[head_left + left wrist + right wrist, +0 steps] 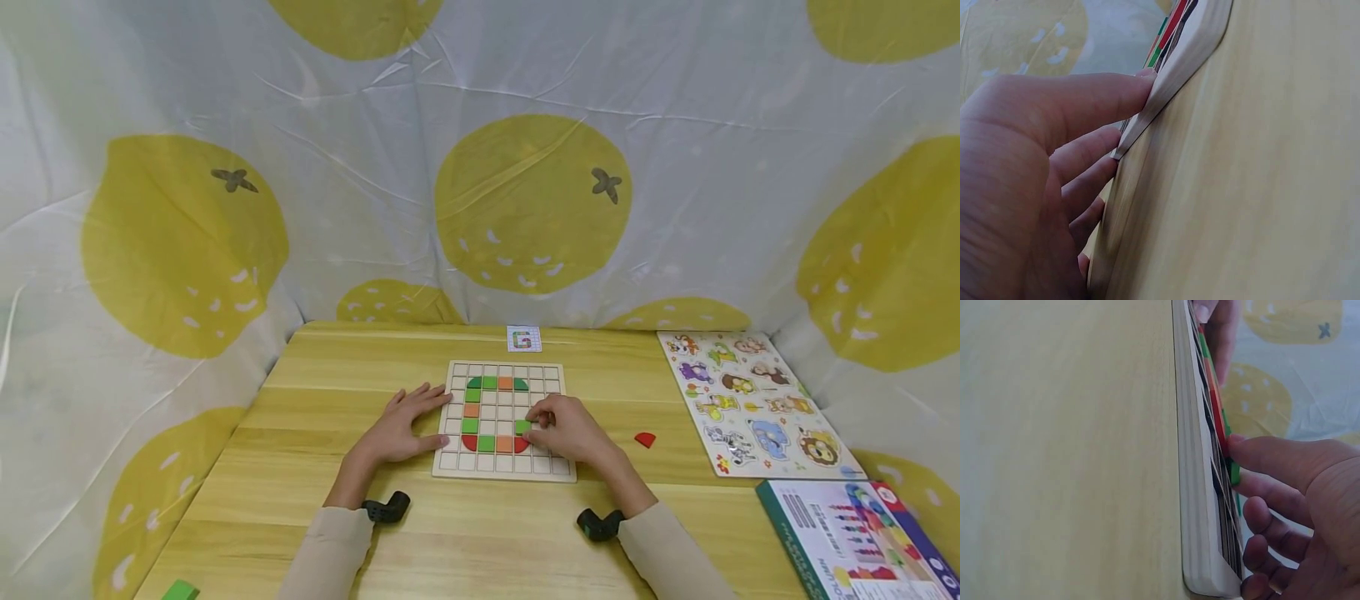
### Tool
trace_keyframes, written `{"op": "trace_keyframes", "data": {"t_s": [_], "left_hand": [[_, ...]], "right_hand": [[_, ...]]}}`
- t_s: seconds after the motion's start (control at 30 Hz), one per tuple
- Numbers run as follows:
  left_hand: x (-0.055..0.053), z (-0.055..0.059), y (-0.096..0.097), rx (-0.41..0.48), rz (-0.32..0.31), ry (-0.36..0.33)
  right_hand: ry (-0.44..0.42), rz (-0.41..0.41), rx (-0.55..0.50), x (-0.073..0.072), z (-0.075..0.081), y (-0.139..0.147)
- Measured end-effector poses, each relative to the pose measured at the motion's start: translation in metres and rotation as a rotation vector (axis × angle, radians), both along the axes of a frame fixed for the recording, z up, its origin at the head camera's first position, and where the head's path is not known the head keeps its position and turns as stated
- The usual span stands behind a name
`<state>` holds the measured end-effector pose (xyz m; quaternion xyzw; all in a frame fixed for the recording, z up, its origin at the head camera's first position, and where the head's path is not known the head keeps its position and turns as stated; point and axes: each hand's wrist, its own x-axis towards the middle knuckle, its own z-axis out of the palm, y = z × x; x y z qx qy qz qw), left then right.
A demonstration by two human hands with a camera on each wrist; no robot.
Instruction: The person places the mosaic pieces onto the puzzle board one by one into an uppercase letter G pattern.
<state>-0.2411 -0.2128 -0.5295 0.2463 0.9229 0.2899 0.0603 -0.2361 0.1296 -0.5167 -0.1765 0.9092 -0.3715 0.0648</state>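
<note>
A wooden grid board lies on the table, with green, orange and red pieces set in a rounded outline. My left hand touches its left edge with fingers spread and fairly straight; in the left wrist view the thumb rests at the board's rim. Over the outline's lower right, my right hand pinches a light green square block between thumb and forefinger. Just below that block is a red quarter-round piece. In the right wrist view the green block stands slightly proud of the board.
A small pattern card lies behind the board. To the right are a loose red piece, an animal puzzle board and a colourful box. Another green block sits at the front left. A lemon-print curtain encloses the table.
</note>
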Motion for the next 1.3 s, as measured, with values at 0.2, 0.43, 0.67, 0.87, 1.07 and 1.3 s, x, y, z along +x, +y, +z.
{"op": "trace_keyframes", "data": {"t_s": [0.2, 0.43, 0.67, 0.87, 1.07, 1.3], "left_hand": [[0.000, 0.000, 0.000, -0.004, 0.003, 0.002], [0.000, 0.001, 0.000, -0.004, 0.005, -0.002], [0.000, 0.001, 0.000, 0.001, 0.006, -0.007], [0.000, -0.001, 0.000, 0.000, 0.006, -0.003], [0.000, -0.001, 0.000, 0.005, 0.006, -0.002], [0.000, 0.000, 0.001, -0.003, -0.001, 0.013]], "right_hand": [[0.002, 0.008, -0.016, -0.001, -0.001, 0.000], [0.005, 0.000, -0.028, 0.000, -0.001, 0.001], [-0.005, -0.010, -0.032, 0.002, 0.000, 0.001], [-0.011, -0.019, -0.070, 0.003, 0.000, 0.008], [-0.017, -0.056, -0.077, 0.005, 0.004, 0.023], [-0.002, -0.089, -0.070, 0.011, 0.006, 0.048]]}}
